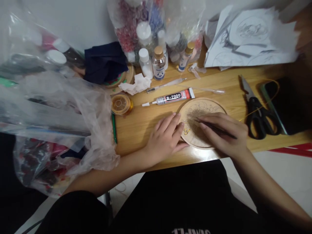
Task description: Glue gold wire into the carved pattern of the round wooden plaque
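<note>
An embroidery hoop (207, 144) with pale fabric lies near the table's front edge. Fine dark lines of a drawn design cover its upper part, and a small gold wire shape (186, 131) sits at its left. My left hand (163, 136) grips the hoop's left rim, fingers on top and thumb low at the edge. Pinched in my right hand (225, 133) is a pair of dark tweezers (219, 129), slanting down to the left. Their tips meet the fabric near the hoop's middle; what they grasp there is too small to make out.
Behind the hoop lie a B-7000 glue tube (174, 97) and a pen (167, 85). Scissors (255, 113) and a phone (290, 104) are at right, a thread spool (122, 104) at left. Bottles (159, 63), drawing sheets (251, 39) and plastic bags (92, 113) line the table.
</note>
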### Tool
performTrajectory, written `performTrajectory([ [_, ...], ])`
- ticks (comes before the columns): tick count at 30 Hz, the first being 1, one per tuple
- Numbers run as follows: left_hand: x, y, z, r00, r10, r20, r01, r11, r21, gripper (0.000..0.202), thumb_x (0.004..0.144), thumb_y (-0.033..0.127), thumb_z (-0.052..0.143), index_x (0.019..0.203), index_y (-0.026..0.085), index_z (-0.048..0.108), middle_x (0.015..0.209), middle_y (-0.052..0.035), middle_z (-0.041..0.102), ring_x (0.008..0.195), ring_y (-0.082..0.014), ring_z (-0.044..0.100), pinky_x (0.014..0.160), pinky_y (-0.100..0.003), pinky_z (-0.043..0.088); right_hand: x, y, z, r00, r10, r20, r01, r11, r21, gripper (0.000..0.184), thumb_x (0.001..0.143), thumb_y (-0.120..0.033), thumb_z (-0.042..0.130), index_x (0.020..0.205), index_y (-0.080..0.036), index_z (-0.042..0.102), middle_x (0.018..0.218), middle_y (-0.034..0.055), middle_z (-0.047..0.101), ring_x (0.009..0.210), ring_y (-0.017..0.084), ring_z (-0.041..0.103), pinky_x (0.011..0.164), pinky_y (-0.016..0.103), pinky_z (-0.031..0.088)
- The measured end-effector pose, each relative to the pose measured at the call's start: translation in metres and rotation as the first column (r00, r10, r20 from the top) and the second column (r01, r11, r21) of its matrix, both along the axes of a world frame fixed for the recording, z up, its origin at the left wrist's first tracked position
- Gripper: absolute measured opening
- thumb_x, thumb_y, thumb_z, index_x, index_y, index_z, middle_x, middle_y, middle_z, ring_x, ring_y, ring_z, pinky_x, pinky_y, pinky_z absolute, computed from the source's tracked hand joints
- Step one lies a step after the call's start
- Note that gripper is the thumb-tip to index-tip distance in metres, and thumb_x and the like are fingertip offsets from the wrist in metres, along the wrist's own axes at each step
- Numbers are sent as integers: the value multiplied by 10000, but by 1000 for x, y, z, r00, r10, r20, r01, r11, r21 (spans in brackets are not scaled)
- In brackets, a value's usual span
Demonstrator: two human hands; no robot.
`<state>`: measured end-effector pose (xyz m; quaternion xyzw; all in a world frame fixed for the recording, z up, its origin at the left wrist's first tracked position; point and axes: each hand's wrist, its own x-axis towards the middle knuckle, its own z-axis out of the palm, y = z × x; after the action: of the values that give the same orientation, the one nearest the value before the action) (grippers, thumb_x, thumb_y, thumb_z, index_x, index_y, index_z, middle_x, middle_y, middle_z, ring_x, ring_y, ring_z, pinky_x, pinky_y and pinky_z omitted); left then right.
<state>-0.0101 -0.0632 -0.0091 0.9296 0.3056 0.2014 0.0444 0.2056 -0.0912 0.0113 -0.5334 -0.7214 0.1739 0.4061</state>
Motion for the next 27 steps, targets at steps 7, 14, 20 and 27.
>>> performTrajectory([
  [7,1,-1,1,999,10,-35,-10,1000,-7,571,919,566,525,1192,73,615,1381,-185,572,1305,-307,515,991,-411,488,-30,-19,11,971,-226,-73,215,967,-136,176,836,-181,680,998,-243,705,903,42,728,793,187,687,683,335,577],
  [14,0,-2,0,999,7,-54,-9,999,-34,594,921,556,528,1245,61,585,1415,-189,540,1339,-296,474,1037,-408,446,-44,-20,3,941,-316,-119,275,922,-272,139,843,-225,684,967,-265,732,898,13,740,792,164,696,733,322,588],
  [20,0,-2,1,998,10,-62,-12,999,-33,627,902,579,543,1246,56,586,1404,-189,549,1328,-294,471,1034,-404,437,-46,-17,-3,895,-430,-123,384,880,-278,62,821,-244,704,875,-244,737,819,20,738,739,177,699,710,339,594],
  [27,1,-2,1,998,17,-68,-18,1000,-24,630,903,580,542,1248,55,586,1407,-181,549,1317,-296,483,1030,-398,432,-47,-15,-2,890,-447,-84,407,866,-292,58,827,-268,697,838,-221,729,782,24,735,698,173,695,679,332,592],
])
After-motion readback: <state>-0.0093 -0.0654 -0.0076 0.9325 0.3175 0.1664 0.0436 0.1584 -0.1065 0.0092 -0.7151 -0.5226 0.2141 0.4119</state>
